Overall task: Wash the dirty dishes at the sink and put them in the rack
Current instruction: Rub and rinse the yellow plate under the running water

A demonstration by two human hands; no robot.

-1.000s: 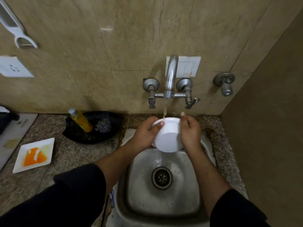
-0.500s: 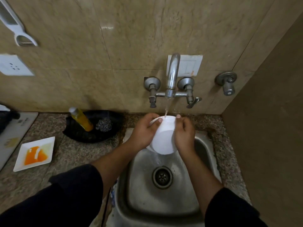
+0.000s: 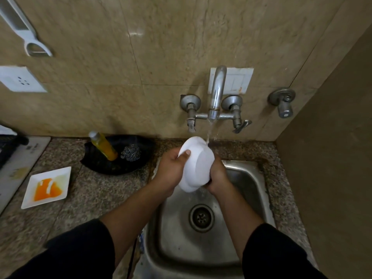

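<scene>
A white bowl (image 3: pixel 196 165) is held on edge over the steel sink (image 3: pixel 247 186), its underside facing me. My left hand (image 3: pixel 171 170) grips its left rim with the thumb on the bowl. My right hand (image 3: pixel 218 175) holds the right side from beneath. Water runs from the tap (image 3: pixel 216 93) onto the bowl's upper right edge. A white square plate (image 3: pixel 47 187) smeared with orange residue lies on the counter at the left.
A black dish (image 3: pixel 118 156) behind the sink's left corner holds a yellow soap bottle (image 3: pixel 103 146) and a steel scourer (image 3: pixel 130 152). A second valve (image 3: pixel 282 102) sticks out of the wall at right. A brown side wall bounds the sink's right. No rack is visible.
The bowl has been tilted further onto its edge and turned left under the stream. My left thumb now rests on its upper left rim, and my right hand has slid lower beneath it.
</scene>
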